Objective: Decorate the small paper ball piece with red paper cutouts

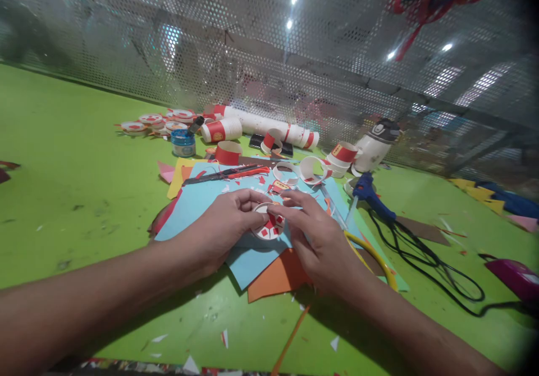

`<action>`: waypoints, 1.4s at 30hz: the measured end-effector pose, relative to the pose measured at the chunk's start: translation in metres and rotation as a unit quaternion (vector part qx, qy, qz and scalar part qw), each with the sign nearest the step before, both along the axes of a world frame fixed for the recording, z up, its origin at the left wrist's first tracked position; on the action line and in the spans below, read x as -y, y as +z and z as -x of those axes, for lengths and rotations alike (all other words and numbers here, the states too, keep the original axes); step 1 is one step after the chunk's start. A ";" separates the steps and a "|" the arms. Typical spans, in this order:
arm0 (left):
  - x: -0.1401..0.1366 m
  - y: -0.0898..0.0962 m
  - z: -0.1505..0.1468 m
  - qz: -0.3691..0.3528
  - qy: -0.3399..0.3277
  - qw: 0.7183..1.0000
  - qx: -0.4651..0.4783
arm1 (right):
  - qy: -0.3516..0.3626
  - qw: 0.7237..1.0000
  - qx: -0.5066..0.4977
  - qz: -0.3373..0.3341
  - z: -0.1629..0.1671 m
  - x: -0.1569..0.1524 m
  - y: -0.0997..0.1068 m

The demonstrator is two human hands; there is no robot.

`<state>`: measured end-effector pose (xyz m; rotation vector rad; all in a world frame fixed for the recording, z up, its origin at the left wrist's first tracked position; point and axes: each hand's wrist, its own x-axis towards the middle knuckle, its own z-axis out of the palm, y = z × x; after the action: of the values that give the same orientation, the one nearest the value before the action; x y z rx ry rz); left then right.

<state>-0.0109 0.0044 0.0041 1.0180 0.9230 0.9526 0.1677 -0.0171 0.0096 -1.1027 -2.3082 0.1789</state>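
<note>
A round white paper cup bottom (273, 231) with red paper pieces on its face is held above light blue paper (248, 261). My left hand (225, 224) grips its left side, with the thumb on the face and the fingers behind. From the right, my right hand (315, 233) has its fingertips on the disc's upper part, the index finger lying across the face; its thumb is mostly hidden. Just beyond my fingers lie a small red and white paper piece (279, 187) and cut white cup rings (286, 173). Scissors with red handles (248, 170) rest to the left of the rings.
A blue glue gun (373, 196) with a black cord lies at right, near a yellow curved handle (381, 261). Behind are a blue-lidded jar (183, 142), stacked paper cups (223, 129), decorated discs (151, 119) and a white bottle (374, 147). Perforated metal (210, 45) borders the green table (84, 196).
</note>
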 end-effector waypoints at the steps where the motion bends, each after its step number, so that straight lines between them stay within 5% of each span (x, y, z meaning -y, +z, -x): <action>1: 0.000 0.000 0.000 0.002 -0.001 1.000 0.003 | 0.000 1.000 0.008 -0.005 -0.001 0.000 0.000; 9: 0.001 0.002 0.000 0.008 -0.002 1.000 0.012 | 0.000 0.999 0.032 -0.021 -0.003 -0.001 -0.001; 20: 0.001 0.002 0.000 0.025 -0.003 1.000 -0.003 | -0.015 0.997 -0.074 -0.020 -0.005 0.000 0.007; 42: 0.001 -0.002 0.000 -0.001 -0.010 1.000 -0.006 | -0.012 0.999 0.042 -0.025 -0.001 0.003 0.001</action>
<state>-0.0111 0.0032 0.0021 1.0336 0.9204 0.9312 0.1688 -0.0202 0.0110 -1.1315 -2.3580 0.0658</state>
